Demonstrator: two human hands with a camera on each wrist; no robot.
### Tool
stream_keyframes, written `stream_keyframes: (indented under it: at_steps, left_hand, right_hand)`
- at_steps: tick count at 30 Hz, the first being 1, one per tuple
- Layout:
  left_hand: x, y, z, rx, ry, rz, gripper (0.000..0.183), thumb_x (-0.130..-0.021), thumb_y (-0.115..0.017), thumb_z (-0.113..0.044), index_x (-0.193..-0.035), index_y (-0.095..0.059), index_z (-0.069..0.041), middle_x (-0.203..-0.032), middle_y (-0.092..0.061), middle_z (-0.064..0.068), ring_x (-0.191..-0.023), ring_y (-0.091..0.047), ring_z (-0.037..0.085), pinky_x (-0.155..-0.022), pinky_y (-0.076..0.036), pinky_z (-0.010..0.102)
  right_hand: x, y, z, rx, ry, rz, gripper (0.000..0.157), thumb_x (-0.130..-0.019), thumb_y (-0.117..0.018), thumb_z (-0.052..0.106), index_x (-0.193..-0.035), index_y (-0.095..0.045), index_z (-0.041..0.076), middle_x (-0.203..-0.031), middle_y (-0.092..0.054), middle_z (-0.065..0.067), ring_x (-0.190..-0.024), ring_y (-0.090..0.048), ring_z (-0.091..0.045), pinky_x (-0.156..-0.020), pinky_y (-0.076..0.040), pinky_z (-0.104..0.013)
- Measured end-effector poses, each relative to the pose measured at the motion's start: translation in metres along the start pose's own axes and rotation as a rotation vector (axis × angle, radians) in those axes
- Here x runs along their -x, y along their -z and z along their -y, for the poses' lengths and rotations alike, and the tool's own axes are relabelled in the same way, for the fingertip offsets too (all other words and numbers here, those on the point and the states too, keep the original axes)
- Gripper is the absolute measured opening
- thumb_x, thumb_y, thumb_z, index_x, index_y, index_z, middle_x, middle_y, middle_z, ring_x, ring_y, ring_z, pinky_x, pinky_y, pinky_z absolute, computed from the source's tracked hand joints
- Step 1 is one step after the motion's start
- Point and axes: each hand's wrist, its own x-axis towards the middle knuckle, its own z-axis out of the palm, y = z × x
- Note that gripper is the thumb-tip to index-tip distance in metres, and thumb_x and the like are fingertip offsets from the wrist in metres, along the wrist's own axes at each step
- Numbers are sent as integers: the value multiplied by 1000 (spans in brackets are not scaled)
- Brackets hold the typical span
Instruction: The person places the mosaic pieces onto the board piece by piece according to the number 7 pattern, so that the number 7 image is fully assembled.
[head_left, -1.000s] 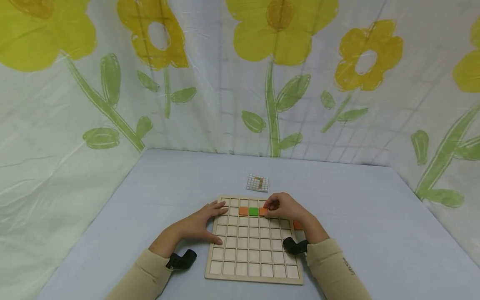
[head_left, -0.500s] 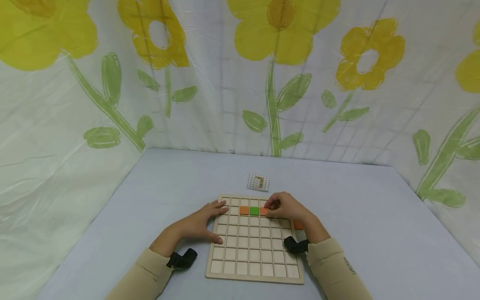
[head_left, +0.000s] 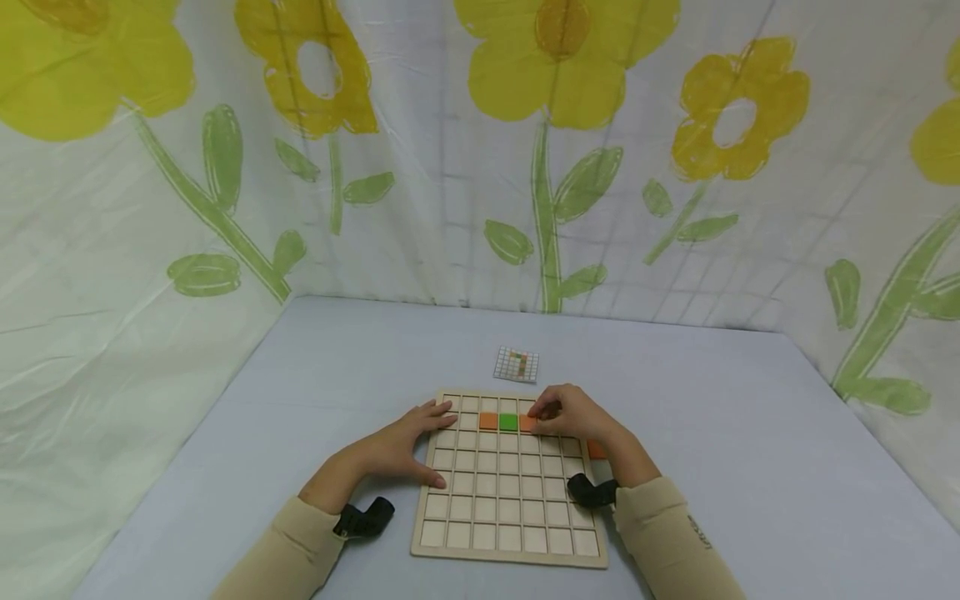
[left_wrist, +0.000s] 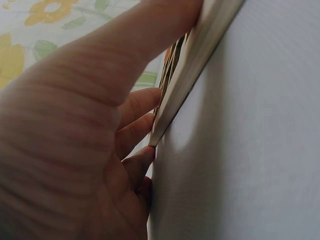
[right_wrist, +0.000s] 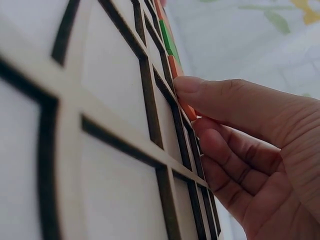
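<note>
A wooden grid board (head_left: 508,537) lies flat on the table. In its second row from the far edge are an orange tile (head_left: 488,421), a green tile (head_left: 507,422) and, to their right, another orange tile (head_left: 526,423). My right hand (head_left: 568,414) pinches that right-hand tile at the grid; the right wrist view has the thumb (right_wrist: 192,86) over it, with the other fingers curled beside it. With fingers spread, my left hand (head_left: 390,446) rests along the board's left edge, fingertips and thumb touching the frame. The tile's far side is hidden by my right fingers.
Beyond the board lies a small card (head_left: 515,365) printed with a coloured grid. More orange (head_left: 597,450) shows by the board's right edge, partly covered by my right wrist. A flower-patterned curtain (head_left: 420,208) hangs behind the pale table (head_left: 360,350).
</note>
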Motion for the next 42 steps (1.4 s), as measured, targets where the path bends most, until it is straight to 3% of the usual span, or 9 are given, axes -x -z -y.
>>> stream_keyframes:
  at_steps: [20,30,37,42]
  left_hand:
    - [0,0,0,-3,-11,-5,93,-68,-81,-42,-144,-37,-12,-156,-19,5,-145,-5,35,-112,-14,61]
    - [-1,-1,-1,-3,-7,2,92,-68,-80,-42,-144,-36,-13,-157,-18,5,-145,-5,35,-112,-14,61]
    - [-1,0,-2,-16,7,0,92,-68,-80,-44,-144,-37,-16,-156,-19,2,-145,-5,33,-112,-15,60]
    - [-1,-1,-1,-13,7,0,92,-68,-80,-44,-144,-37,-15,-157,-18,3,-145,-5,35,-112,-15,61]
  right_hand:
    - [2,1,6,45,3,-10,20,-81,-73,16,-97,-71,5,-94,-65,-7,-82,-59,-13,-71,-51,-24]
    - [9,21,-3,68,35,-83,23,-83,-70,19,-101,-71,4,-100,-67,-10,-89,-60,-18,-79,-51,-31]
    - [24,36,-10,93,-8,-109,23,-82,-72,18,-99,-71,3,-97,-67,-9,-85,-61,-14,-80,-52,-31]
    - [34,45,-17,70,-51,-115,27,-80,-74,20,-101,-70,2,-99,-67,-11,-89,-61,-18,-81,-51,-33]
